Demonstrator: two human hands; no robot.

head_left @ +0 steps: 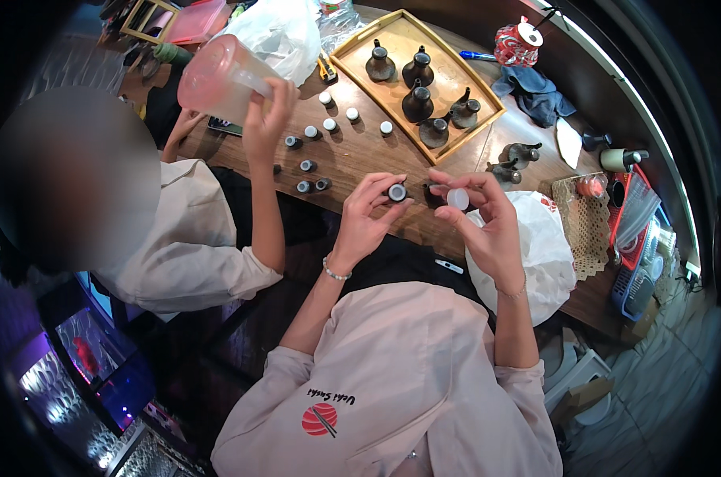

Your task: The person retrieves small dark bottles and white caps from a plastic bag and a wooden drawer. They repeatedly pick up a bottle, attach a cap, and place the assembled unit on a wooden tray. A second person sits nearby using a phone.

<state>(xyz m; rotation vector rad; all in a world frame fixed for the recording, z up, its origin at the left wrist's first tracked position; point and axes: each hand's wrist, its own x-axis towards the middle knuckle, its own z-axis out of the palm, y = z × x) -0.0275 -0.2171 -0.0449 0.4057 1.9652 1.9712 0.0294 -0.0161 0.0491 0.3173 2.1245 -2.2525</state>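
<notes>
**Small dark bottle (397,192) gripped on the left, white round piece (457,198) pinched on the right**

At far left, a pitcher with a pink lid (221,75) is gripped at its handle by a co-worker's hand (271,107) above the table (364,163). Next, small bottles with white caps (330,125) are seen standing apart on the wood.

The dark bottle is clasped between the thumb and fingers of the left hand (360,226), in front of the torso, its pale-ringed top turned up toward the camera. Whether it is open or full cannot be told. It is judged light and stiff, perhaps of glass and so breakable, and slippery if wet; it is best held around the sides, with the top left free.

Beyond, dark spouted pots (418,103) are set on a wooden tray (460,75). The white piece, apparently a cap, is pinched near its edge by the right hand (489,219). It is judged very light, thin and easily dropped, so a gentle rim hold is suited. Beside that forearm, a bulging white bag (527,258) is seen.
</notes>
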